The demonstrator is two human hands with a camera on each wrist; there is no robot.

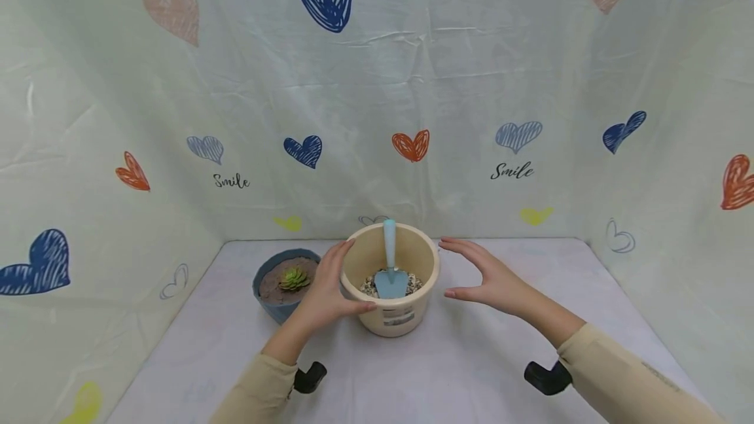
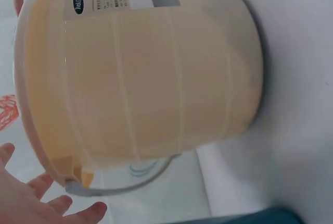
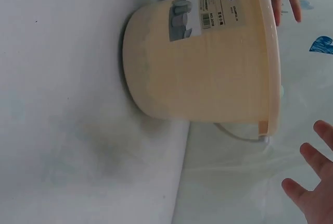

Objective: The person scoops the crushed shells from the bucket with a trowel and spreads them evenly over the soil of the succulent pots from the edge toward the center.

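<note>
A cream bucket (image 1: 409, 247) stands upright on the table, with a printed label on its front and a thin handle hanging at its far side in the left wrist view. Inside, a light-blue trowel (image 1: 391, 283) stands blade down on speckled gravel (image 1: 415, 282), its grip reaching up past the back rim. My left hand (image 1: 326, 286) is at the bucket's left side, fingers spread and thumb right at the front rim. To the right, my right hand (image 1: 491, 277) is held apart from the bucket, thumb and fingers spread wide with nothing between them.
Left of the bucket, partly behind my left hand, sits a blue-grey pot (image 1: 277, 311) of brown soil with a green succulent (image 1: 294, 278). A white cloth covers the table (image 1: 383, 385). Behind it hangs a heart-printed curtain (image 1: 365, 84).
</note>
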